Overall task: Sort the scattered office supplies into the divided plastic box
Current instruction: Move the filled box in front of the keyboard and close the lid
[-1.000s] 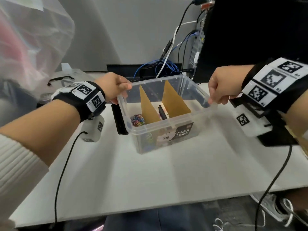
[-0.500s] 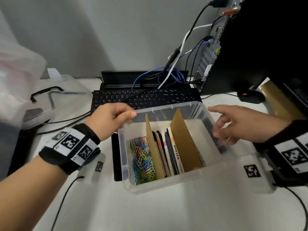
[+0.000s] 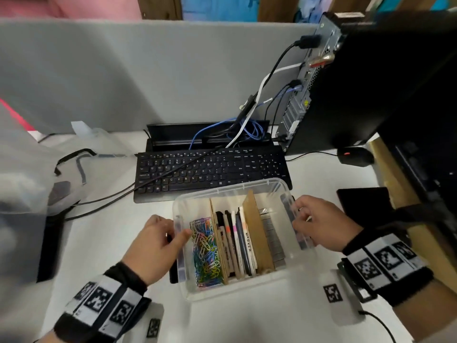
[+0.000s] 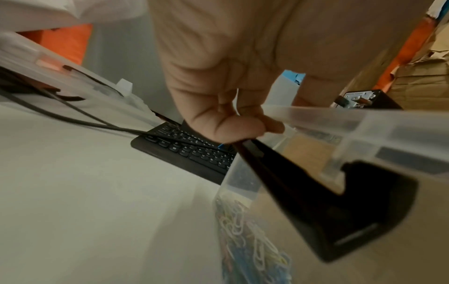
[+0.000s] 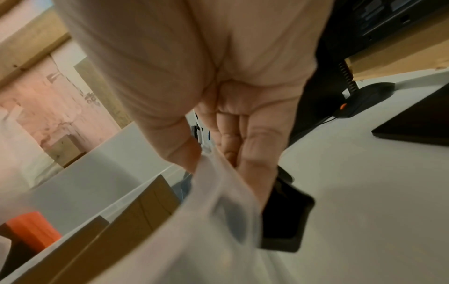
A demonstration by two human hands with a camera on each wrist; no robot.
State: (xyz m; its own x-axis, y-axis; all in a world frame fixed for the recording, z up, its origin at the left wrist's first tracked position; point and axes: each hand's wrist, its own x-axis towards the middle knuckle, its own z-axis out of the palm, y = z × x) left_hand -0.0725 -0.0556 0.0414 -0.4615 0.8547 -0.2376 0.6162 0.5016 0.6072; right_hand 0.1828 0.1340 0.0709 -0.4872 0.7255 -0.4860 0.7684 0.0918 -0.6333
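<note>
The clear plastic box point(image 3: 230, 189) stands on the white desk, split by two cardboard dividers point(image 3: 257, 231). Coloured paper clips point(image 3: 206, 253) fill the left compartment, markers point(image 3: 237, 243) the middle, grey staple strips point(image 3: 273, 238) the right. My left hand point(image 3: 176, 231) grips the left rim, thumb inside. In the left wrist view the left hand point(image 4: 245, 123) curls over the rim point(image 4: 340, 119) above a black latch point(image 4: 316, 201). My right hand point(image 3: 300, 219) grips the right rim. In the right wrist view the right hand point(image 5: 218, 153) pinches the wall point(image 5: 218, 211) next to its black latch point(image 5: 284, 217).
A black keyboard point(image 3: 210, 172) lies just behind the box, with cables point(image 3: 99, 201) running left of it. A computer tower point(image 3: 346, 82), a mouse point(image 3: 356, 155) and a flat black device point(image 3: 363, 201) are at the right. A plastic bag point(image 3: 24, 181) sits at the left.
The right hand, open beside the right wall half a second ago, now curls over that rim. The left hand slid from the back left corner to mid-rim. The head view looks down more steeply.
</note>
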